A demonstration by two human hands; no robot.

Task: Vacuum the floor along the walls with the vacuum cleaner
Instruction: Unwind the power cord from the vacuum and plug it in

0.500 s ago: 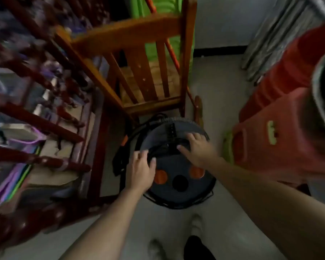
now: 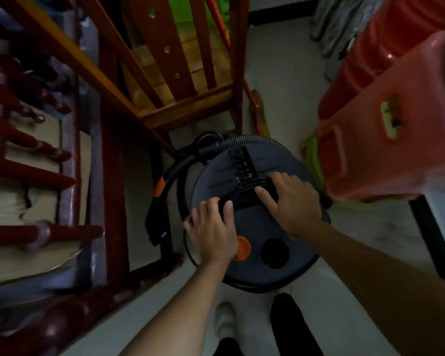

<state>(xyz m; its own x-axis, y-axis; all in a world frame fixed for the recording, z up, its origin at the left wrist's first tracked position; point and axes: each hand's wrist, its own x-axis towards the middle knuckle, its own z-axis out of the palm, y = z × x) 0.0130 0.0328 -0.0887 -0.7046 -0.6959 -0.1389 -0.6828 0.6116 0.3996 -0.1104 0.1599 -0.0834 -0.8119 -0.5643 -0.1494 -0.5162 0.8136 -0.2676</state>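
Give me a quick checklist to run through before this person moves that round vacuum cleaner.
1. Grip of the right hand on the handle: ok, its fingers curl over it.
2. Grip of the left hand: not ok, its fingers only rest on the handle's end.
3. Is the hose stowed: cannot tell; it runs round the far rim of the vacuum cleaner.
4. Room on the left: not ok, the wooden chair stands close by.
5. Room on the right: not ok, the red stools crowd that side.
6. Power on: cannot tell.
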